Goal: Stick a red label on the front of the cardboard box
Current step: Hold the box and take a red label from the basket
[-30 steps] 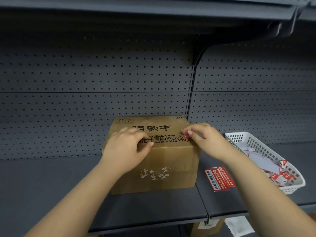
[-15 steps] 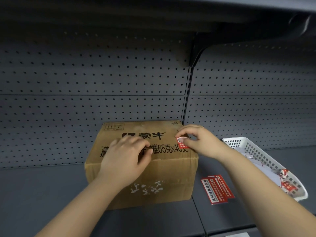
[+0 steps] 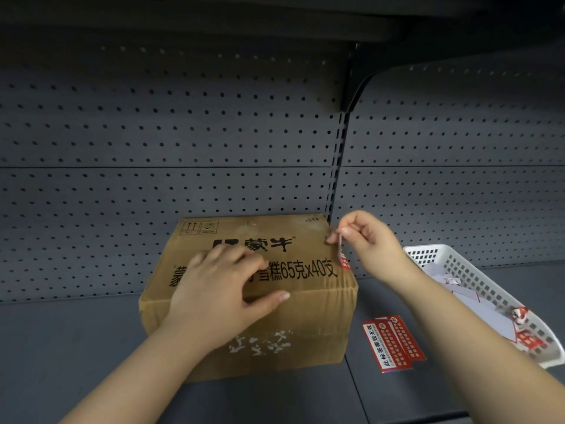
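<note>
Centre frame: my left hand (image 3: 220,289) lies flat, empty, on brown cardboard box (image 3: 256,301) | right hand (image 3: 367,243) pinches small red label (image 3: 343,255) | next, I judge: press onto front.

A single head-worn wide-angle camera looks forward and slightly down from close range at a grey shelf (image 3: 91,347) and its pegboard back panel (image 3: 168,142), with both forearms reaching in from the bottom edge.

box (image 3: 305,316): matt cardboard, scuffed | basket (image 3: 477,270): white plastic | shelf (image 3: 76,347): matt metal
</note>
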Available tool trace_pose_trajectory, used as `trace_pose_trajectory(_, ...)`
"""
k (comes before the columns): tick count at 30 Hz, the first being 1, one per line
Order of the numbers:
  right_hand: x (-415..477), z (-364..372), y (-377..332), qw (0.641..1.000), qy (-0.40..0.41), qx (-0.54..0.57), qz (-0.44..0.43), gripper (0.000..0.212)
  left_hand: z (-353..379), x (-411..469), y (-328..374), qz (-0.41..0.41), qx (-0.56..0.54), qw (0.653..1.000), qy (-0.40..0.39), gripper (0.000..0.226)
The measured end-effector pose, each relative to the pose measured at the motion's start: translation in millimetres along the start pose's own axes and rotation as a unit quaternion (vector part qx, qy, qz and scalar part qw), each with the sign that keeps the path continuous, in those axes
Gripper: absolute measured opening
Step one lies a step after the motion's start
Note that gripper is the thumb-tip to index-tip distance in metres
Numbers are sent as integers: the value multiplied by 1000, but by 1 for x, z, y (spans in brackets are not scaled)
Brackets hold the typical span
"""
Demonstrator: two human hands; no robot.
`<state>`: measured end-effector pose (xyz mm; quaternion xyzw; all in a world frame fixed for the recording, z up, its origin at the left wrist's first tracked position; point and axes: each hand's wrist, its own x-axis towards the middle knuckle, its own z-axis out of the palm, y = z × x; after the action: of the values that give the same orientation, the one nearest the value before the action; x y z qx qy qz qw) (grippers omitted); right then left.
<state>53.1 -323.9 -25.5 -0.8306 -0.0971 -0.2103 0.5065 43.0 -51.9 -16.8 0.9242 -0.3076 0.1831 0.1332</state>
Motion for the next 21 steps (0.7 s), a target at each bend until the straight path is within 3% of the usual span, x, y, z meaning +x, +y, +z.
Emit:
trace_pose_trajectory(5, -9, -6, 20, 973, 84, 208, 51, 23, 0, 1, -1, 0, 2, 1000, 0, 65)
trace_pose_trajectory(9, -17, 3, 32, 919, 135, 357, 98, 26, 1, 0, -2, -1, -1, 1000, 3, 65)
trace_pose_trajectory(12, -17, 11, 37, 859, 178, 459, 139, 26, 1, 0, -2, -4, -5, 1000, 4, 65)
trace_pose_trajectory(15, -18, 14, 48, 859, 230, 435, 142, 26, 1, -1, -3, -3, -2, 1000, 6, 66)
trace_pose_trajectory(18, -30, 11, 52, 863, 205, 438, 148, 25, 0, 0, -2, -6, -6, 1000, 8, 67)
trace_pose_trajectory(21, -43, 1, 53, 867, 205, 431, 141, 4, -2, 1, -1, -11, -16, 1000, -12, 69)
